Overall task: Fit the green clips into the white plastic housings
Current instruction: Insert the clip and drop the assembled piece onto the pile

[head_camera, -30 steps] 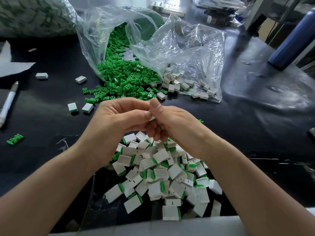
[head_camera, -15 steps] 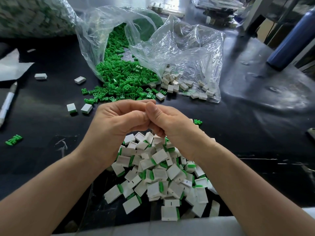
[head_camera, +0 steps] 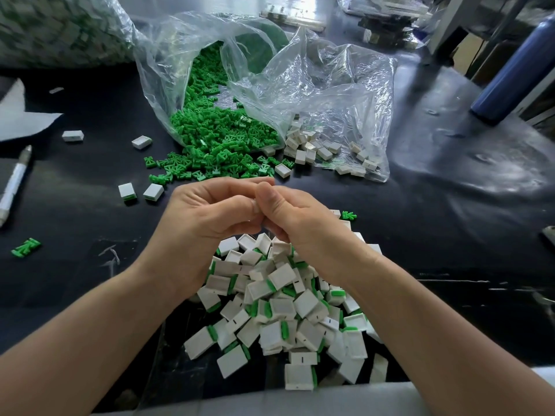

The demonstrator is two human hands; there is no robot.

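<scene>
My left hand (head_camera: 207, 217) and my right hand (head_camera: 303, 229) meet fingertip to fingertip above the black table, both pinched on one small piece. Only a pale sliver of a white housing (head_camera: 254, 206) shows between the thumbs; any clip in it is hidden. Below my wrists lies a heap of white housings with green clips fitted (head_camera: 279, 310). Loose green clips (head_camera: 222, 145) spill from a clear bag (head_camera: 168, 85) beyond my hands. Empty white housings (head_camera: 309, 148) lie in a second clear bag to the right of the clips.
A pen (head_camera: 13, 181) and a white sheet (head_camera: 18, 115) lie at the left. Stray housings (head_camera: 141, 142) and a stray clip (head_camera: 26, 247) dot the left side. A blue bottle (head_camera: 516, 70) stands at the far right, a full bag (head_camera: 60, 28) at the top left.
My two hands have pressed closer together and sunk slightly toward the heap. The white piece that showed between the fingertips is now almost covered.
</scene>
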